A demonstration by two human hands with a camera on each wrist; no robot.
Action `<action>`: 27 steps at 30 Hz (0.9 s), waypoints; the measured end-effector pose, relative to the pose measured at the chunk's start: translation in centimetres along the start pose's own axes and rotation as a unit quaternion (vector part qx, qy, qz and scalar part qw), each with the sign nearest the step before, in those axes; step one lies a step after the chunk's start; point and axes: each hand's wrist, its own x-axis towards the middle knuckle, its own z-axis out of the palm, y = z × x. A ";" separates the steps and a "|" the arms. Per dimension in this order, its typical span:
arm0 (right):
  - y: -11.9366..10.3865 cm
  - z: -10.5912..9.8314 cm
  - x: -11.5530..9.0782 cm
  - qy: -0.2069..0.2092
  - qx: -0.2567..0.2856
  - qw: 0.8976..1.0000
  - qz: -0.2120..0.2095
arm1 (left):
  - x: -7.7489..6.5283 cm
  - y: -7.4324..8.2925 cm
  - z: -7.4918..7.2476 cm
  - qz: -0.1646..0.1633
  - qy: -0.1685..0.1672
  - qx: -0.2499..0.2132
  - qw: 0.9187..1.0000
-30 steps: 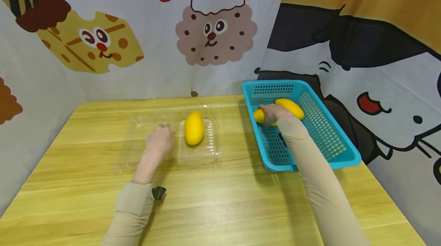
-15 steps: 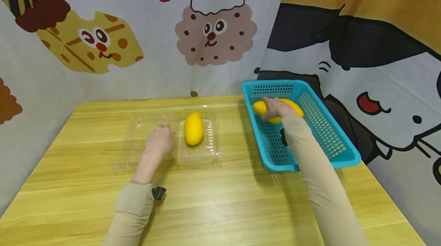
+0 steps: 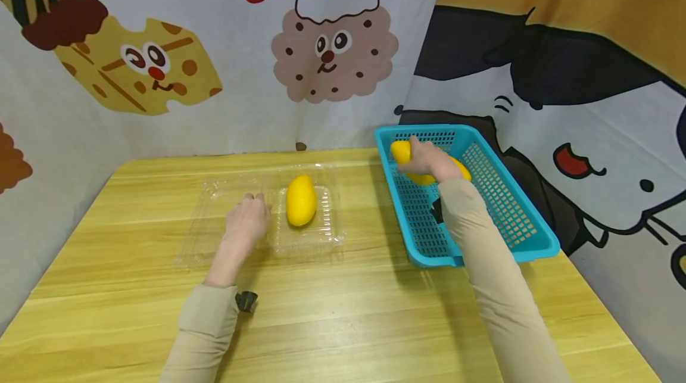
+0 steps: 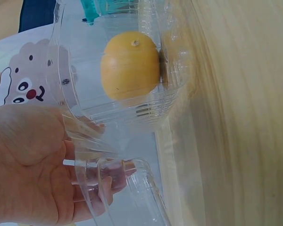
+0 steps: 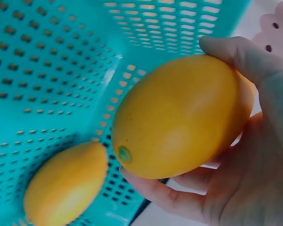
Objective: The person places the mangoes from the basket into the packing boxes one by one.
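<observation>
My right hand grips a yellow mango inside the blue basket, thumb on one side and fingers on the other. Another mango lies on the basket floor, partly hidden by the hand in the head view. On the left, a clear plastic clamshell box lies open on the table, with one mango in its right half. My left hand holds the box at the fold between its halves; its fingers show through the plastic in the left wrist view.
The wooden table meets a printed cloth hanging behind and at the sides. The basket's raised, perforated walls stand near the table's right back edge. A dark wrist camera sticks out beside the left cuff.
My right hand has lifted the mango up from the basket floor and towards the back. The left hand, the box and its mango have stayed in place.
</observation>
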 end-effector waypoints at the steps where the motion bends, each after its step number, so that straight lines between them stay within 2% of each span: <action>1: -0.3 -0.1 -0.2 0.005 0.001 1.000 0.000 | 0.0 0.0 0.0 0.000 0.000 0.000 1.000; 8: -3.3 -1.1 -1.4 0.045 -0.013 0.999 -0.019 | 0.1 0.0 0.0 -0.001 -0.003 -0.006 1.000; 14: -6.8 -1.4 -2.3 0.072 -0.029 0.996 -0.043 | 0.0 0.0 0.0 0.001 0.000 -0.003 1.000; 27: -14.3 0.3 -3.5 0.053 -0.047 0.993 -0.095 | 0.0 0.0 0.1 0.004 0.002 -0.001 1.000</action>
